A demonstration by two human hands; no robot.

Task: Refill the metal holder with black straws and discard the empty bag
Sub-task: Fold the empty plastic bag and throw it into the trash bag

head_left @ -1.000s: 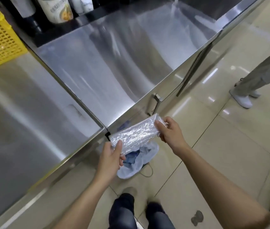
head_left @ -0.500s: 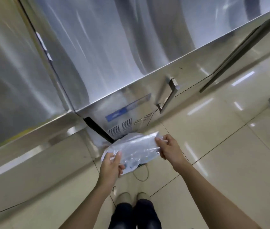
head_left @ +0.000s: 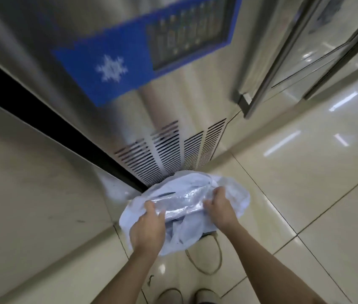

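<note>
The empty clear plastic bag (head_left: 182, 201) is stretched between my hands, low over the mouth of a bin lined with a pale blue-white bag (head_left: 235, 194) on the floor. My left hand (head_left: 148, 227) grips the bag's left end and my right hand (head_left: 218, 207) grips its right end, both pressing down into the liner's opening. The metal holder and the black straws are out of view.
A steel ice machine (head_left: 173, 150) with vent slots and a blue snowflake label (head_left: 112, 69) stands right behind the bin. A steel cabinet front (head_left: 31, 172) is on the left, a door handle (head_left: 268, 84) upper right. My shoes (head_left: 186, 296) stand on glossy tiles.
I have bent down, so the view has dropped from the counter top to the machine's base. Both hands have lowered the clear bag into the lined bin's mouth.
</note>
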